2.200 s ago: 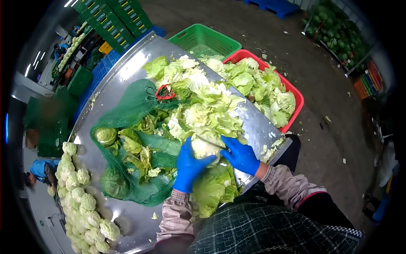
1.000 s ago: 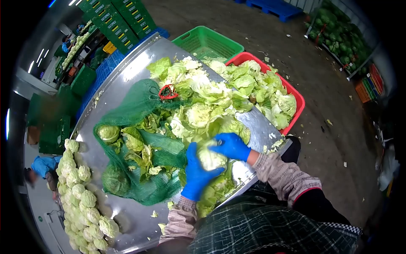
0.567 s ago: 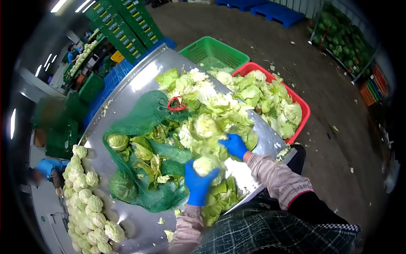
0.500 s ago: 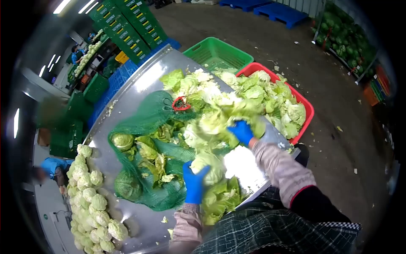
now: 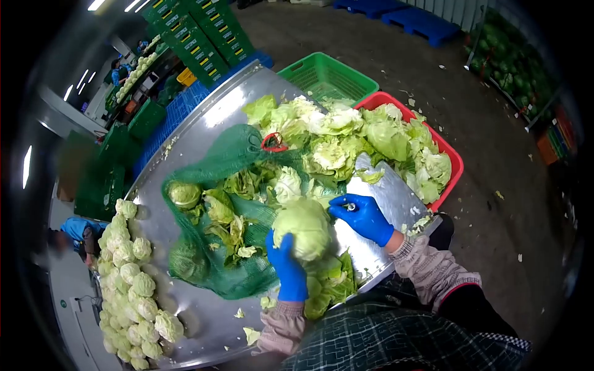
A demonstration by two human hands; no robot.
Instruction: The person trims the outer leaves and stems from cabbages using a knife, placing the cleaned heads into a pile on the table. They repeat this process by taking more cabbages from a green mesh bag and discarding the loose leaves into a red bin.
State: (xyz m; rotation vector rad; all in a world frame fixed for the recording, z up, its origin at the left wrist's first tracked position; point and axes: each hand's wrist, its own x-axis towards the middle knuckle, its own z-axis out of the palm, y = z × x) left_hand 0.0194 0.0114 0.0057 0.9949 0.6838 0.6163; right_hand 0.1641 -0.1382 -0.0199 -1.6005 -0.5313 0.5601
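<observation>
A pale green cabbage point(image 5: 303, 229) sits in my left hand point(image 5: 286, 266), whose blue-gloved fingers and thumb curve around its near left side. Just right of it is my right hand point(image 5: 365, 217), also gloved in blue, with its fingers curled. A small whitish, shiny bit shows between those fingers; its kind cannot be made out. Beneath and behind the cabbage lies a green mesh bag point(image 5: 216, 154) with a red tie point(image 5: 273, 142), with cabbages and loose leaves on it. More outer leaves point(image 5: 331, 287) lie by my front edge of the metal table point(image 5: 213, 315).
Trimmed cabbages point(image 5: 133, 290) are heaped along the table's left side. A red crate point(image 5: 455, 164) full of leaves and a green crate point(image 5: 322, 74) stand beyond the right edge. Stacked green crates point(image 5: 198, 43) rise behind. A person in blue point(image 5: 80, 232) is at far left.
My right hand has moved nearer the cabbage, and leaves that were by it now lie on the pile beside the red crate. The cabbage in my left hand is raised and more exposed.
</observation>
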